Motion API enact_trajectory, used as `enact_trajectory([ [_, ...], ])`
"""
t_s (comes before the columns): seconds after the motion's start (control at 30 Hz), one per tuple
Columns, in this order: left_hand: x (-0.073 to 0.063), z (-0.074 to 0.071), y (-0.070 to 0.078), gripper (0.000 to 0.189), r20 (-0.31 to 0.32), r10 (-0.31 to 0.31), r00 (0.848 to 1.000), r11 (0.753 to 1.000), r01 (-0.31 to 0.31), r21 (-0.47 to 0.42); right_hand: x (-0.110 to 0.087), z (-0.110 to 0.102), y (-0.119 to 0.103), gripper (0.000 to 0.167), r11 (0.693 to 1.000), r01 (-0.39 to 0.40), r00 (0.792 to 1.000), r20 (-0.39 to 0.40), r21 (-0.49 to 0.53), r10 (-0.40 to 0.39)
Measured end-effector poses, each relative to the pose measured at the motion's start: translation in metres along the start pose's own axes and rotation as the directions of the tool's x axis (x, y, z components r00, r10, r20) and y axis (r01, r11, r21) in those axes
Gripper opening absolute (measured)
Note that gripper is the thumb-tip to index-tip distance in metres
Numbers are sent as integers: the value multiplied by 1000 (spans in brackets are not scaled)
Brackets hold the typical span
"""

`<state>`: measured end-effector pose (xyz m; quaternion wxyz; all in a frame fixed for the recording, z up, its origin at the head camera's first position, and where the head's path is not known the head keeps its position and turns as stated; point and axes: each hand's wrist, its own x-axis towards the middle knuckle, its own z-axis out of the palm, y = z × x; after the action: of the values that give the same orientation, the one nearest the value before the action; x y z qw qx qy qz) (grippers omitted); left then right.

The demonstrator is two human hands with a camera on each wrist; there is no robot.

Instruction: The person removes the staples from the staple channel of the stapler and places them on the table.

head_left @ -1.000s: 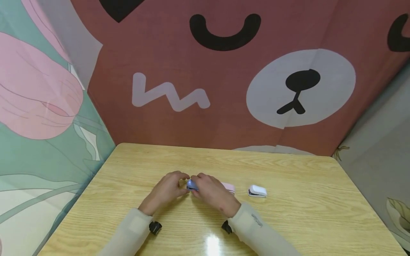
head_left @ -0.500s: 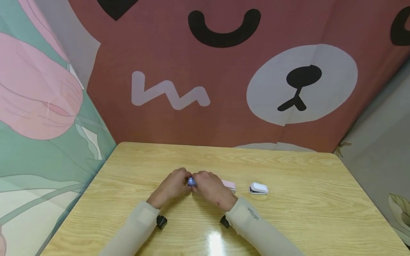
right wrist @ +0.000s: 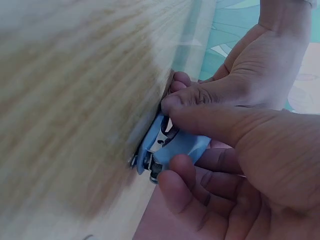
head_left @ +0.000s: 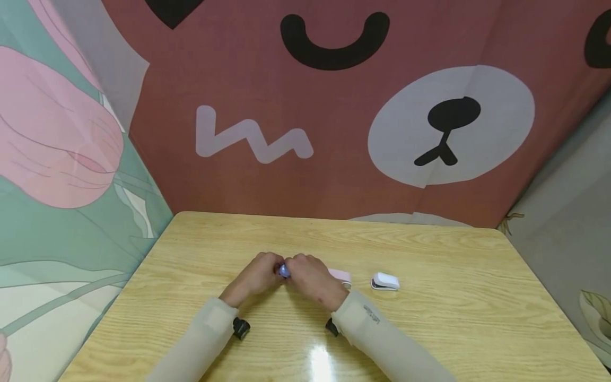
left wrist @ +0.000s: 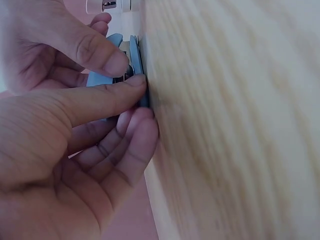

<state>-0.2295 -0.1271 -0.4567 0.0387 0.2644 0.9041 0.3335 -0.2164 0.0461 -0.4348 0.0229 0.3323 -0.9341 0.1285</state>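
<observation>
A small blue stapler (head_left: 284, 271) is held low over the table between both hands, and most of it is covered in the head view. My left hand (head_left: 256, 276) pinches the slim base of the stapler (left wrist: 138, 62), thumb and fingers curled at its edge in the left wrist view. From the other side, my right hand (head_left: 312, 280) grips it, thumb by the gap between handle and base. The blue handle (right wrist: 186, 146) stands apart from the base in the right wrist view, showing metal parts inside. Both thumbs meet close together at that gap.
A pink stapler (head_left: 341, 276) lies just beyond the right hand, partly hidden by it. Farther right sits a white stapler (head_left: 384, 281). The wooden table (head_left: 444, 318) ends at a cloth backdrop (head_left: 334, 180) printed with a bear. Black wrist cameras (head_left: 241, 329) hang under both sleeves.
My left hand has come in to the right and closed its fingers on the blue stapler's front end. The right hand keeps its grip; the other staplers have not been moved.
</observation>
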Motion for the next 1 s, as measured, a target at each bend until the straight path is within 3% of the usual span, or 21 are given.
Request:
enact_trajectory([
  [0.27, 1, -3, 2, 19, 37, -55, 998, 998, 56, -42, 6, -3, -4, 26, 999, 11, 999, 51, -53, -8],
  [0.8, 6, -6, 3, 15, 82, -88, 993, 996, 89, -14, 10, -3, -1, 29, 996, 36, 999, 42, -79, -33],
  [0.9, 6, -7, 3, 17, 84, -84, 993, 996, 85, -5, 10, -4, 1, 27, 997, 42, 998, 41, -71, -40],
  [1.0, 6, -7, 2, 16, 96, -92, 991, 995, 95, -23, 9, -7, 3, 29, 1000, 25, 998, 57, 0, -25],
])
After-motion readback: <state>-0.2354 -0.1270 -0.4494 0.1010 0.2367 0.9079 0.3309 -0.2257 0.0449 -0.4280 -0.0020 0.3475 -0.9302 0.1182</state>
